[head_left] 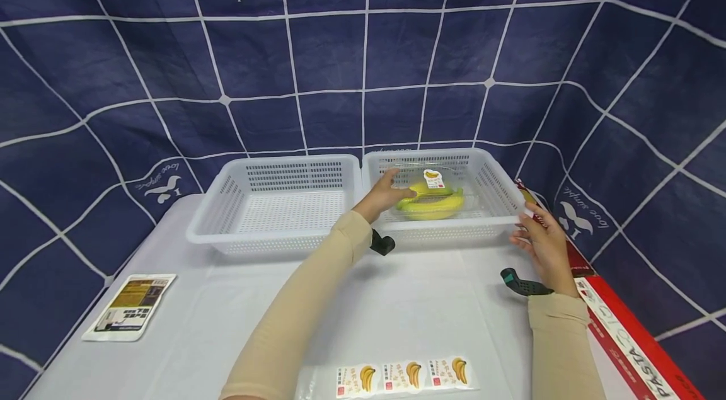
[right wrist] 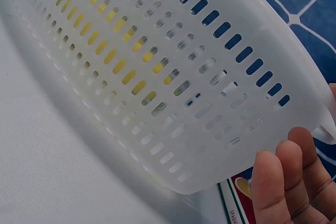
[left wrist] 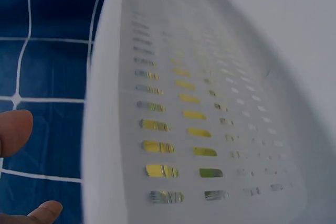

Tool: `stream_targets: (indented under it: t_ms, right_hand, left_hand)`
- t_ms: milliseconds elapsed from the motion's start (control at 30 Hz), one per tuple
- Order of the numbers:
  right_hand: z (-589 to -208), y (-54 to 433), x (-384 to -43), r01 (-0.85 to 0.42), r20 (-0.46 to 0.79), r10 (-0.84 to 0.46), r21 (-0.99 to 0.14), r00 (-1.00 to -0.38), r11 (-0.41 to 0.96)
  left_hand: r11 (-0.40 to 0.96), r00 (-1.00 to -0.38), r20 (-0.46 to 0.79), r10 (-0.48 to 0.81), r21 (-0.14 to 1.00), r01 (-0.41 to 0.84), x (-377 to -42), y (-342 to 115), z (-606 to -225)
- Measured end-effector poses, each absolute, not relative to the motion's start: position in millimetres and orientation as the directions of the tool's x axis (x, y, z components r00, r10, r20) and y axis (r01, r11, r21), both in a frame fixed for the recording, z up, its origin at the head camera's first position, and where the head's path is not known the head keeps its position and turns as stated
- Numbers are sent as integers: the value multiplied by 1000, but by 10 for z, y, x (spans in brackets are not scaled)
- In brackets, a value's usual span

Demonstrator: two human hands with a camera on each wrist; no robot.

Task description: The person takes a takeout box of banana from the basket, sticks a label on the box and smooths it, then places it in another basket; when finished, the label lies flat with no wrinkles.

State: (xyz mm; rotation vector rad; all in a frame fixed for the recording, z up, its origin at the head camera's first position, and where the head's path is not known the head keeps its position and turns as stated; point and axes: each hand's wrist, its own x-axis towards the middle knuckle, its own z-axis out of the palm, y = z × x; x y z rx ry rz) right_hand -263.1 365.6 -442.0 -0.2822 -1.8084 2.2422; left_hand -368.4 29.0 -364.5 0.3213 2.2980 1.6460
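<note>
Two white slotted plastic baskets stand side by side. In the right basket (head_left: 454,231) lies a clear bag holding yellow bananas (head_left: 433,206), with a white banana label (head_left: 433,179) on it. My left hand (head_left: 382,198) reaches over this basket's front rim, fingers extended beside the bananas. In the left wrist view, its thumb (left wrist: 14,132) shows beyond the rim, and the bananas' yellow comes through the slots. My right hand (head_left: 543,242) touches the basket's front right corner with loosely bent fingers. Its fingertips (right wrist: 269,174) are close to the end wall in the right wrist view.
To the left stands the other basket (head_left: 272,239), with bare mesh inside. A sheet of banana labels (head_left: 405,378) lies at the front edge. A white printed packet (head_left: 132,307) is at far left, a red pasta box (head_left: 629,340) at right. Blue cloth (head_left: 323,53) hangs behind.
</note>
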Motion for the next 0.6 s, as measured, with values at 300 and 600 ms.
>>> stream_targets:
  t_ms: [300,600]
  right_hand:
    - [-4432,3662,-2667,-37,-23,345,-985,-938,-167]
    - [-4423,3638,-2668,51,-68,413,-997,-908,-53]
  left_hand:
    - [288,-906,-46,421,954,85,-3386,79,-3657]
    - [95,-884,77,461,986,136,-3042,-348,-3845]
